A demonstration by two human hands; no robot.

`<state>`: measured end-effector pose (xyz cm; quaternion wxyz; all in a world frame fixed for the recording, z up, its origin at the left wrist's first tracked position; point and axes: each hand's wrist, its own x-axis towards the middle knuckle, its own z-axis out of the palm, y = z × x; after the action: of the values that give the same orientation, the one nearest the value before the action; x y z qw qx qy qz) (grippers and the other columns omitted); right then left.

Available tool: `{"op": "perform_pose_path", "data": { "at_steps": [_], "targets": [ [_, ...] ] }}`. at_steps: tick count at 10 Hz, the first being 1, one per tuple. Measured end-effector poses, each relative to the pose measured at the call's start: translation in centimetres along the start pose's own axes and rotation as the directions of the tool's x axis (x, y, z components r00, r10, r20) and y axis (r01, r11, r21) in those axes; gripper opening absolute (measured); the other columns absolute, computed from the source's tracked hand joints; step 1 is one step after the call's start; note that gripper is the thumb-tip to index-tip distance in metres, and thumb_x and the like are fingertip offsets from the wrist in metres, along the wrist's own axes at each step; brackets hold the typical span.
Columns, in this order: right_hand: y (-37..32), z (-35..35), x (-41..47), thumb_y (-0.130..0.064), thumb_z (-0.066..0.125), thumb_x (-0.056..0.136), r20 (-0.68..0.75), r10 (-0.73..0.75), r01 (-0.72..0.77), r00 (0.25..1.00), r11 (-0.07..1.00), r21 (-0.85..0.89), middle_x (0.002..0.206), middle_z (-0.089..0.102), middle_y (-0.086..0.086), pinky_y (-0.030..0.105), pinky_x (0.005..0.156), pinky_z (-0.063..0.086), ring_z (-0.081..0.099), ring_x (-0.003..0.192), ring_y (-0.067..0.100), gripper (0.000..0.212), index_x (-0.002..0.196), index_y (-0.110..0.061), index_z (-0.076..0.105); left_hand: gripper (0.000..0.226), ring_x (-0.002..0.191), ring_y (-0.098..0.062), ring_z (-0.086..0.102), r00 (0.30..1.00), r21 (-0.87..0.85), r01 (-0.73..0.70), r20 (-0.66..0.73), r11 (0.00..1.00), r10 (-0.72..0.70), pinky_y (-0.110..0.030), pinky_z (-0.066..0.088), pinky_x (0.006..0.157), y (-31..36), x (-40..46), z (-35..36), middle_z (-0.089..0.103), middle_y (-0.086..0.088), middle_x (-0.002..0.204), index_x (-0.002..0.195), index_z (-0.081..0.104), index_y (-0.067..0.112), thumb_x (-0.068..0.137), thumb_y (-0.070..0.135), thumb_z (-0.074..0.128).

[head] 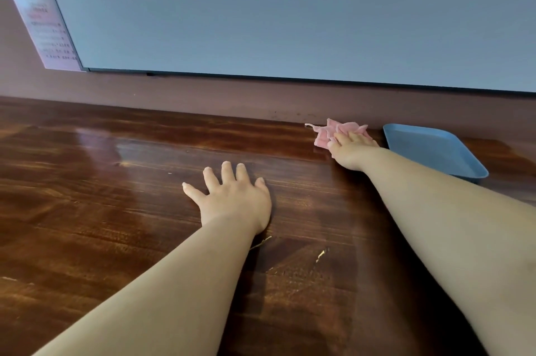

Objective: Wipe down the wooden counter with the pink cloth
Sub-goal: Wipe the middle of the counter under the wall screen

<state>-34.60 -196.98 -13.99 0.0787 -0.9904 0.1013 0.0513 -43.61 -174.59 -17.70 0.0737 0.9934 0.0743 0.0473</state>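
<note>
Two bare forearms reach out from the bottom edge across a dark, glossy wooden counter (121, 210), seen from the head camera. At centre, the person's left hand (235, 199) lies palm down on the boards, fingers straight and spread, holding nothing. Pale scuff marks show in the finish just beside its wrist.

Farther back and to the right, the right hand (352, 149) rests on a crumpled pink cloth (327, 134) at the counter's rear edge, close to the dark wall strip. Its fingers lie over the top of the fabric, and bunched folds stick out beyond the fingertips and to the left of the hand. Whether the fingers pinch the cloth or only press it flat cannot be told at this distance.

Just beside that hand, on its right, sits a shallow blue rectangular tray (475, 167), near the cloth, though contact cannot be made out. Above the counter, a large grey-blue panel with a thin dark frame (290, 7) fills most of the wall. At the far left, partly tucked behind the panel's edge, hangs a white printed paper notice (43, 28), its text too blurred to read.
</note>
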Motion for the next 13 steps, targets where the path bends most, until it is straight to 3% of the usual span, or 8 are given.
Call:
{"op": "perform_pose_path", "data": {
  "at_steps": [2,4,6,8,9,10,12,13],
  "targets": [
    [1.5,0.9,-1.4,-0.053,0.004,0.106,0.068,-0.036,0.036,0.997,0.999,-0.001,0.169,-0.011,0.0,0.043,0.123,-0.005,-0.012,0.155,0.027,0.06,0.161,-0.033,-0.005,0.061,0.147,-0.032,-0.006,1.0,0.005,-0.002,0.0,1.0,0.002,-0.068,-0.004,0.109,0.1,0.1,0.3,-0.001,0.003,0.162,0.154,0.003,0.026,0.097,0.049,0.004],
    [1.3,0.2,-0.4,-0.046,0.004,0.108,-0.013,-0.029,0.029,1.0,1.0,0.006,0.17,-0.007,0.004,0.041,0.125,-0.004,-0.01,0.155,0.027,0.058,0.162,-0.026,-0.002,0.061,0.147,-0.033,-0.005,1.0,0.004,0.002,-0.005,1.0,-0.002,-0.069,-0.003,0.109,0.0,-0.1,-0.1,0.001,0.002,0.162,0.154,0.005,0.026,0.098,0.048,0.005],
    [2.8,1.4,-2.6,-0.053,0.005,0.106,0.069,-0.123,0.124,0.99,0.992,-0.012,0.168,-0.014,-0.005,0.042,0.123,-0.006,-0.015,0.155,0.024,0.06,0.161,-0.033,-0.006,0.061,0.147,-0.034,-0.005,1.0,0.009,0.001,0.003,1.0,-0.001,-0.069,-0.003,0.108,0.2,0.1,0.1,0.002,0.002,0.162,0.154,0.007,0.025,0.098,0.048,0.005],
    [0.6,0.2,-0.8,-0.041,0.003,0.108,-0.015,0.124,-0.125,0.992,0.992,-0.016,0.17,-0.008,0.005,0.04,0.125,-0.006,-0.013,0.155,0.028,0.058,0.162,-0.019,-0.002,0.061,0.147,-0.033,-0.005,1.0,0.008,0.008,0.002,1.0,-0.008,-0.069,-0.003,0.109,0.1,0.0,0.0,0.002,0.002,0.162,0.154,0.006,0.025,0.097,0.048,0.005],
    [0.6,0.8,-1.3,-0.044,0.002,0.108,-0.005,0.094,-0.094,0.996,0.995,-0.018,0.169,-0.01,0.004,0.041,0.125,-0.007,-0.011,0.155,0.028,0.059,0.162,-0.022,-0.004,0.061,0.147,-0.034,-0.004,1.0,0.013,0.003,-0.001,1.0,-0.003,-0.069,-0.003,0.109,0.2,0.0,0.1,0.002,0.001,0.162,0.154,0.007,0.025,0.097,0.048,0.005],
    [2.8,1.6,-2.7,-0.05,0.002,0.106,0.029,-0.026,0.027,0.999,0.999,-0.04,0.169,-0.013,-0.003,0.04,0.124,-0.009,-0.014,0.155,0.026,0.061,0.162,-0.028,-0.004,0.061,0.147,-0.034,-0.003,1.0,0.022,0.002,-0.003,1.0,-0.002,-0.07,-0.002,0.108,0.3,0.3,0.4,0.004,0.001,0.162,0.154,0.009,0.024,0.097,0.048,0.005],
    [2.6,0.1,-1.2,-0.047,0.004,0.107,0.016,0.063,-0.063,0.998,0.998,-0.008,0.169,-0.011,0.001,0.041,0.125,-0.008,-0.013,0.155,0.025,0.059,0.162,-0.024,-0.004,0.061,0.147,-0.034,-0.003,1.0,0.022,0.011,-0.006,1.0,-0.011,-0.069,-0.001,0.109,0.1,0.1,0.1,0.003,0.001,0.162,0.154,0.008,0.025,0.097,0.048,0.004],
    [2.6,0.6,-1.7,-0.05,0.006,0.106,0.046,-0.04,0.042,0.998,0.998,-0.046,0.169,-0.014,-0.005,0.043,0.125,-0.007,-0.015,0.155,0.024,0.059,0.161,-0.031,-0.004,0.062,0.147,-0.034,-0.003,1.0,0.024,0.015,-0.001,1.0,-0.015,-0.07,-0.002,0.108,0.1,0.0,0.1,0.004,0.001,0.162,0.154,0.008,0.024,0.097,0.047,0.005]
  ]
}}
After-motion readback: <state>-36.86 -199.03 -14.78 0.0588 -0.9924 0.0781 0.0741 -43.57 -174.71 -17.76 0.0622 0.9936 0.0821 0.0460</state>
